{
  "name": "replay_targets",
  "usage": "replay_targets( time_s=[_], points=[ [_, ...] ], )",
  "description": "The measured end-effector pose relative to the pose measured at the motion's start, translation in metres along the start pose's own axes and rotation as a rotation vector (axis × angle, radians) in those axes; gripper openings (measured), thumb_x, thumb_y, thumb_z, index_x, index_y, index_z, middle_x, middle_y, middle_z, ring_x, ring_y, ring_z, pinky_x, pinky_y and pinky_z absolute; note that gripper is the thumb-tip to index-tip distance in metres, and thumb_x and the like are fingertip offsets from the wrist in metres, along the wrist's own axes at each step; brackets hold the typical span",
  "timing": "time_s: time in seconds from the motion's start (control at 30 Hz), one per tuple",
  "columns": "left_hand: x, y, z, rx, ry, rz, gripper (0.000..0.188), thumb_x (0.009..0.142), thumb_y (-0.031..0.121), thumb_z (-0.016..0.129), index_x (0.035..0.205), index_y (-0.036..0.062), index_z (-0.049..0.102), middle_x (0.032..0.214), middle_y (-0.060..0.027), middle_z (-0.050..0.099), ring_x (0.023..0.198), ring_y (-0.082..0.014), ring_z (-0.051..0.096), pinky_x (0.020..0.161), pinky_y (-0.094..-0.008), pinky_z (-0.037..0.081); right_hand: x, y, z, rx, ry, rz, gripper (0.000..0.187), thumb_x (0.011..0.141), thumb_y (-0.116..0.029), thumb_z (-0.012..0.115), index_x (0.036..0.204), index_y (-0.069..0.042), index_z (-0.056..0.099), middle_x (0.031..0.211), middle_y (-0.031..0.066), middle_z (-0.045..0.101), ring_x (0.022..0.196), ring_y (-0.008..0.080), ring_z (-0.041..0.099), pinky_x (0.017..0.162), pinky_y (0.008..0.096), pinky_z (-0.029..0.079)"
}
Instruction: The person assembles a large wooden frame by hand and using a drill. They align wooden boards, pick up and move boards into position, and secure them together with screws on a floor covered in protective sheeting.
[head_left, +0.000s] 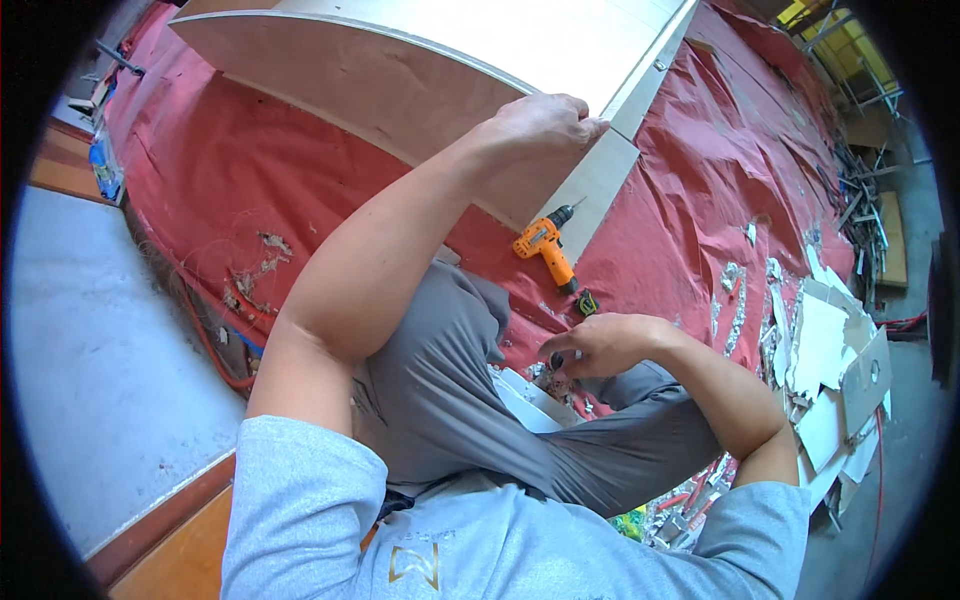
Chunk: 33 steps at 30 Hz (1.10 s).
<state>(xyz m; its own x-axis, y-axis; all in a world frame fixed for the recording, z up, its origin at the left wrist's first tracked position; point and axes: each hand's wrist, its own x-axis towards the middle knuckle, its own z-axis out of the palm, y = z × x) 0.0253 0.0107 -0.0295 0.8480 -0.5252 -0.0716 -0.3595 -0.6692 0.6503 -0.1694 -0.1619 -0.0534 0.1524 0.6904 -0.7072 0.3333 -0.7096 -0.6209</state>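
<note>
My left hand point(548, 122) is closed at the near corner of a pale wooden panel structure point(380, 85), knuckles up, fingertips by the panel's edge; whatever they pinch is hidden. Lower down, my right hand point(612, 345) is above the lap with its fingers curled. A small dark item point(557, 360) shows at those fingertips, too little of it to name. Between the hands an orange cordless drill point(545, 245) lies on its side, its bit pointing up and right. A small black and yellow-green item point(586, 302) rests beside the drill's handle end.
Wrinkled red sheeting point(720, 170) covers the floor under the panels. A light wooden strip point(597, 200) lies below the corner. Between my legs is a white container point(530, 402). Broken white boards point(825, 370) are piled at right, and a pale blue-grey panel point(110, 370) lies at left.
</note>
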Motion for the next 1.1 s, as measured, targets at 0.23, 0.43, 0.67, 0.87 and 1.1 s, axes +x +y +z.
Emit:
replay_targets(
  time_s=[0.23, 0.43, 0.67, 0.87, 1.1],
  points=[
    [0.005, -0.001, 0.002, 0.053, 0.018, 0.055, 0.058, 0.101, 0.055, 0.048, 0.112, 0.0016, 0.069, 0.104, -0.0199, 0.072, 0.100, -0.0339, 0.068, 0.090, -0.0432, 0.051, 0.010, 0.005, 0.002, -0.043, 0.066, -0.026, 0.049, 0.099, -0.035, 0.059, 0.140, -0.010, 0.053, 0.103, 0.0220, 0.072, 0.096, 0.0379, 0.069, 0.084, 0.0471, 0.052],
    [-0.002, 0.000, -0.003, -0.039, 0.036, 0.026, 0.055, 0.102, 0.052, 0.051, 0.111, 0.0002, 0.069, 0.097, -0.0216, 0.070, 0.091, -0.0306, 0.067, 0.083, -0.0412, 0.050, 0.002, -0.013, -0.019, 0.109, 0.337, -0.155, 0.036, 0.098, -0.025, 0.063, 0.128, -0.005, 0.064, 0.096, 0.0214, 0.071, 0.087, 0.0313, 0.071, 0.078, 0.0429, 0.054],
    [-0.002, 0.002, -0.001, -0.127, -0.025, -0.053, 0.054, 0.101, 0.052, 0.052, 0.112, 0.0017, 0.068, 0.101, -0.0184, 0.072, 0.096, -0.0291, 0.067, 0.088, -0.0402, 0.050, -0.083, -0.121, -0.048, 0.153, 1.281, -0.747, 0.029, 0.094, -0.017, 0.073, 0.116, 0.001, 0.069, 0.096, 0.0158, 0.074, 0.080, 0.0245, 0.072, 0.072, 0.0346, 0.058],
    [0.002, -0.002, 0.007, -0.165, 0.007, -0.016, 0.053, 0.102, 0.053, 0.052, 0.099, 0.0025, 0.066, 0.077, -0.0084, 0.059, 0.075, -0.0178, 0.052, 0.073, -0.0351, 0.047, -0.131, -0.175, -0.023, 0.079, 1.563, -0.937, 0.024, 0.094, -0.018, 0.072, 0.110, 0.000, 0.068, 0.090, 0.0150, 0.071, 0.075, 0.0257, 0.070, 0.068, 0.0355, 0.056],
    [-0.003, 0.005, -0.001, -0.088, -0.008, -0.051, 0.055, 0.103, 0.054, 0.051, 0.101, 0.0017, 0.066, 0.078, -0.0075, 0.058, 0.076, -0.0166, 0.053, 0.073, -0.0351, 0.046, -0.137, -0.175, -0.008, 0.112, 1.632, -0.938, 0.019, 0.093, -0.018, 0.072, 0.102, -0.002, 0.066, 0.084, 0.0140, 0.067, 0.070, 0.0271, 0.067, 0.064, 0.0365, 0.054]
  ],
)
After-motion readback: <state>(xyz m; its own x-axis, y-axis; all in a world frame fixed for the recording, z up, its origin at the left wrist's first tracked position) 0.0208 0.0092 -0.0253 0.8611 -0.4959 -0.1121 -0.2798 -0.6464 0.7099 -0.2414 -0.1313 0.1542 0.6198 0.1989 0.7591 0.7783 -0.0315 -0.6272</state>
